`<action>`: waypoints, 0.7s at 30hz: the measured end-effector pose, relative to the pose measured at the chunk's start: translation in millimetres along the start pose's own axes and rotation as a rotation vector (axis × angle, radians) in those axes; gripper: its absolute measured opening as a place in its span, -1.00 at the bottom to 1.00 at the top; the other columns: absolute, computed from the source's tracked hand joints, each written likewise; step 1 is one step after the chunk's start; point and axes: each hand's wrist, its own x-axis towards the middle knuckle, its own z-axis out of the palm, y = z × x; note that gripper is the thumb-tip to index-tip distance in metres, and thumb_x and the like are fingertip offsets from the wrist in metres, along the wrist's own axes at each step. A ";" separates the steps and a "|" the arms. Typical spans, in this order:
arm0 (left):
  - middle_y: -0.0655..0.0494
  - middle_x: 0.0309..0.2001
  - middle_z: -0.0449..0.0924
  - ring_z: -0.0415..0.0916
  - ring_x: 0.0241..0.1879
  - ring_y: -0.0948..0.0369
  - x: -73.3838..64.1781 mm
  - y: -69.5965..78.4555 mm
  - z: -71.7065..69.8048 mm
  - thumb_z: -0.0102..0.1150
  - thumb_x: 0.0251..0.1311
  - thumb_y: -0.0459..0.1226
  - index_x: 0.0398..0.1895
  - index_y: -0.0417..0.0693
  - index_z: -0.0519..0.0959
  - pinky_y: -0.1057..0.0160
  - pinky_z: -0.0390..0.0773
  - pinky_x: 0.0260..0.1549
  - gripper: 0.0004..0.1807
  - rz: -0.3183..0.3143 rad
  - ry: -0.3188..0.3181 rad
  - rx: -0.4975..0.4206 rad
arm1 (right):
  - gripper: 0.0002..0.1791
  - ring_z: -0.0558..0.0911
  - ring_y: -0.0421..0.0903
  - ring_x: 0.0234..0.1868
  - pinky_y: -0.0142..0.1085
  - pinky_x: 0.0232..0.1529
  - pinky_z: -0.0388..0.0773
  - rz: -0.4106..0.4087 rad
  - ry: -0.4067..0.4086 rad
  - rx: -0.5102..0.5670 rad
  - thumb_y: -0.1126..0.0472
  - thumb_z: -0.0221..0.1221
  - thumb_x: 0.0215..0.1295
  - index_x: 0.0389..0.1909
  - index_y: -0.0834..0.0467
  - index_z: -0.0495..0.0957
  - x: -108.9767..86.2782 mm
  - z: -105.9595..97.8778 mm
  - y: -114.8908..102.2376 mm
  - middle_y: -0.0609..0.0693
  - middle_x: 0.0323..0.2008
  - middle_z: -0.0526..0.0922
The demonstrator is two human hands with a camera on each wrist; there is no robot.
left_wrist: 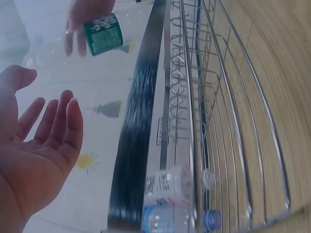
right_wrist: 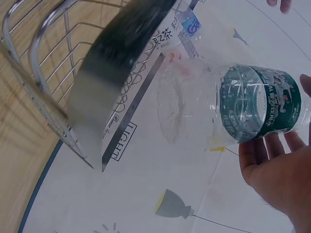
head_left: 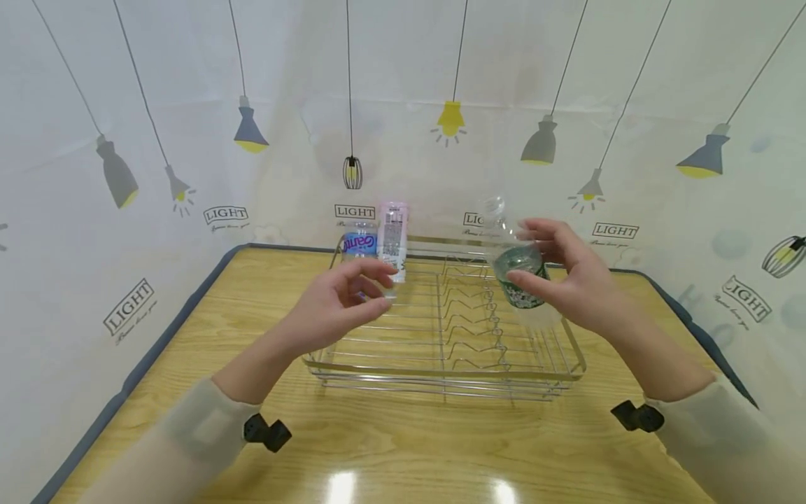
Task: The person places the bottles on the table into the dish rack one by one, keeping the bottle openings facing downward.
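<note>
My right hand (head_left: 582, 283) holds a clear plastic bottle (head_left: 521, 280) with a green label, thumb on one side and fingers on the other. The bottle is tilted above the right part of the wire dish rack (head_left: 444, 373). In the right wrist view its wide clear end faces the rack. My left hand (head_left: 340, 308) is empty, fingers loosely bent, over the rack's left part. Behind it in the rack stand a blue-labelled bottle (head_left: 360, 243) and a pale pink-and-white bottle (head_left: 393, 234); the left wrist view shows the blue-labelled one's blue cap (left_wrist: 212, 220) pointing down.
The rack stands on a wood-grain table (head_left: 403, 441) with a dark blue edge. A pale sheet (head_left: 403, 63) printed with hanging lamps surrounds the table at the back and sides. Wavy wire dividers (head_left: 472, 329) run along the rack's right half.
</note>
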 end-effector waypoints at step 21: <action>-0.17 0.19 0.69 0.83 -0.09 0.00 48.9 17.3 33.6 0.47 0.39 -0.36 0.48 0.16 0.50 -0.13 0.87 -0.10 -0.36 -0.101 -0.210 -0.203 | -0.30 0.60 -0.05 0.31 0.03 0.23 0.66 -0.177 -0.237 -0.103 0.11 0.54 0.37 0.48 -0.02 0.51 -1.0 29.7 -11.0 -0.07 0.38 0.61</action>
